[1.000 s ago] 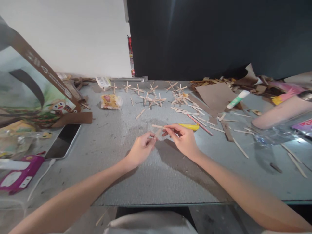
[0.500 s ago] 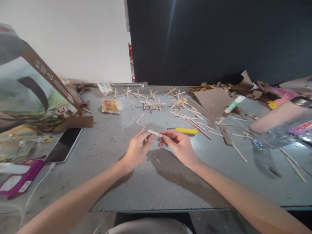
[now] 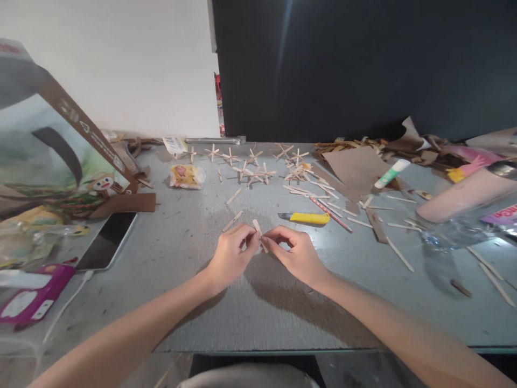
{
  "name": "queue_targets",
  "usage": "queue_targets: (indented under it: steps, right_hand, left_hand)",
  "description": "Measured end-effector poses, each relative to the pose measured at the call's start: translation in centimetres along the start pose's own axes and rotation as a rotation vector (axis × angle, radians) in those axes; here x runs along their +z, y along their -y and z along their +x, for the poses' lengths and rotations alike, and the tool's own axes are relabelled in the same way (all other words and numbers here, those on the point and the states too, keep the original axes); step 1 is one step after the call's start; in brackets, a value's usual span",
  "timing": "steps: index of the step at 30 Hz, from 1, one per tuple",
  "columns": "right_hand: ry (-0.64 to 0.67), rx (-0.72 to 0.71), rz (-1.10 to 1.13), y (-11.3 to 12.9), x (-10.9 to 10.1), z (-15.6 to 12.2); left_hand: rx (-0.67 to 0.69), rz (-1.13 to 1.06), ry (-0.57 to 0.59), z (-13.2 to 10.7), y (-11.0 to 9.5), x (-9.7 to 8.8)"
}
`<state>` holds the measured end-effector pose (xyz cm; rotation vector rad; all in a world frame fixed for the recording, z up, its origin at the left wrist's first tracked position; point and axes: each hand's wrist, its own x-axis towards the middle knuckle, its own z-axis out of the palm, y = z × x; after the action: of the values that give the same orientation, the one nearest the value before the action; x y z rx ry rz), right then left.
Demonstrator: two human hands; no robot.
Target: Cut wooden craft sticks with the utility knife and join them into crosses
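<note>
Between my two hands a short wooden craft stick (image 3: 257, 227) is tilted nearly upright. My left hand (image 3: 234, 253) pinches it from the left with thumb and forefinger. From the other side my right hand (image 3: 297, 253) is closed in a pinch at its lower part; the fingertips cover that end. Another craft stick (image 3: 232, 221) lies on the table just beyond my left hand. Past my right hand rests a yellow utility knife (image 3: 309, 217) with its blade out. Several star shapes made of crossed sticks (image 3: 254, 173) sit farther back.
Loose sticks (image 3: 311, 191), a red pencil (image 3: 331, 214) and a glue stick (image 3: 391, 173) lie to the right, near a pink flask (image 3: 464, 194) and a plastic bottle (image 3: 460, 229). At left are a phone (image 3: 107, 241), a purple device (image 3: 36, 293) and a large printed bag (image 3: 52, 145).
The stick in my hands has turned from lying flat to nearly upright. My left fingers have curled in, and the stick and knife blade beyond my hands now show.
</note>
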<state>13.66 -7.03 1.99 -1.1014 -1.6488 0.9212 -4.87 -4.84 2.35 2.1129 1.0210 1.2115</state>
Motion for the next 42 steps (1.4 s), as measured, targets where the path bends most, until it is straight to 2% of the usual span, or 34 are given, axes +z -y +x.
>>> queue_targets:
  steps: [6,13,17,20,25,29,36,42]
  right_hand:
    - [0.023,0.027,0.047,0.3,-0.1,0.0]
    - [0.006,0.038,0.032,-0.1,-0.2,-0.1]
    - [-0.016,0.019,0.015,-0.2,0.0,-0.1]
    - [-0.003,0.058,0.064,0.0,0.1,0.1]
    - [-0.036,0.132,0.162,0.0,0.1,0.4]
    - [-0.134,0.068,0.100,-0.4,0.2,0.3]
    - [-0.164,-0.064,0.003,-0.4,0.6,-0.1]
    - [-0.190,-0.072,-0.057,-0.8,0.3,0.2]
  left_hand:
    - [-0.018,-0.009,0.013,0.0,0.1,0.1]
    - [-0.148,-0.061,0.033,0.1,0.0,0.2]
    - [-0.179,-0.085,0.014,0.1,0.2,0.2]
    - [-0.195,-0.093,0.013,0.1,0.2,0.3]
    - [-0.220,-0.144,0.107,0.0,0.0,0.4]
    - [-0.192,-0.119,0.191,-0.4,-0.1,0.8]
    - [-0.146,-0.101,0.157,-0.6,0.5,1.3]
    - [-0.247,-0.245,0.200,-0.6,0.3,1.2]
